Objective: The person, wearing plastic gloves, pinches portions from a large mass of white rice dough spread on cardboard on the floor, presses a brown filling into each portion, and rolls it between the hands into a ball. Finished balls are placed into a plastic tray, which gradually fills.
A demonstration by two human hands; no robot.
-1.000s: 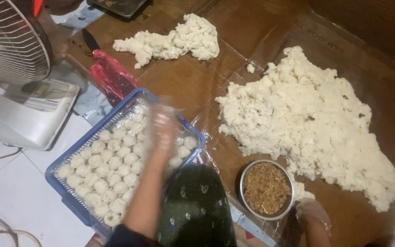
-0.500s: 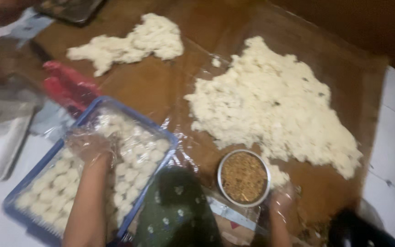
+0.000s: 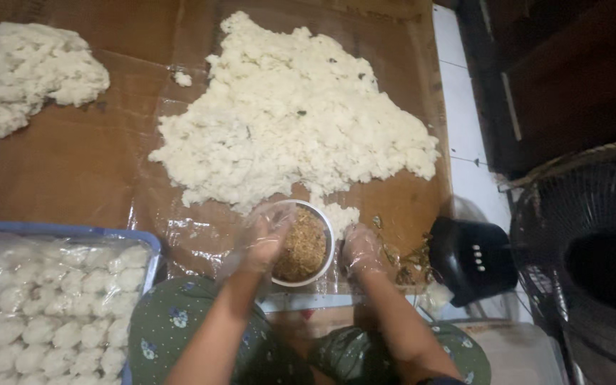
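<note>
Bare brown sheet (image 3: 73, 171) lies open between the small rice heap (image 3: 26, 75) and the large rice pile (image 3: 294, 121), a free lane. The blue tray (image 3: 152, 246) of rice balls (image 3: 51, 314) blocks the near left. The black fan base (image 3: 472, 258) and fan grille (image 3: 586, 257) crowd the right.

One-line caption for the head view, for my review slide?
Gloved left hand and right hand flank a bowl of brown filling below the white rice pile.
</note>
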